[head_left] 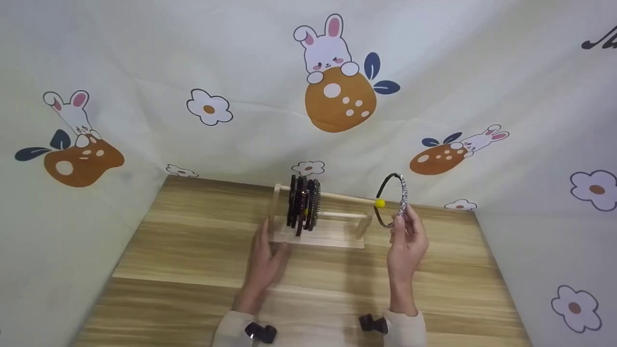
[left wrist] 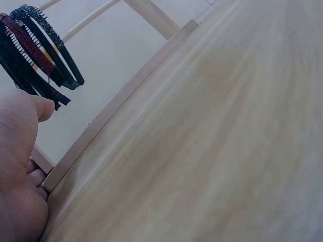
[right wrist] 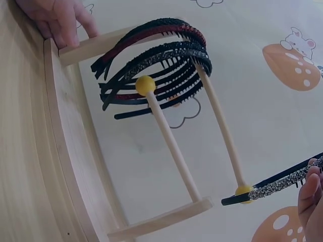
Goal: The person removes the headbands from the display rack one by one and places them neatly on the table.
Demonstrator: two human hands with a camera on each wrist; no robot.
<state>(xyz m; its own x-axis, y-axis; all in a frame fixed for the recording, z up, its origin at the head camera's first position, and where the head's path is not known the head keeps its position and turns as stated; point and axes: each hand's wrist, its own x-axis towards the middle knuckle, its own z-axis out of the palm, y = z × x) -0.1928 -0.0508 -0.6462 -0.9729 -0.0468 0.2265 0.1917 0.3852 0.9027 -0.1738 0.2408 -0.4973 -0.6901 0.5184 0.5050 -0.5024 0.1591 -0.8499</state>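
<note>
A silvery beaded headband (head_left: 404, 195) hangs in my right hand (head_left: 408, 246), its beaded side pinched between thumb and fingers. It stands at the right end of the upper rod of a wooden headband stand (head_left: 337, 239), where the yellow ball (head_left: 380, 203) shows at the band's dark open side. Several dark headbands (right wrist: 166, 55), some glittery and one red, hang bunched on the stand's left part. My left hand (head_left: 264, 262) holds the stand's left end, fingers along the outside and thumb toward the front. Some left fingertips are hidden behind the wood.
The stand rests on a wood-grain table (head_left: 193, 260). Behind and at both sides rises a pale cloth (head_left: 250, 140) printed with rabbits and flowers. A second yellow ball (right wrist: 146, 85) caps the stand's lower rod at the left, among the headbands.
</note>
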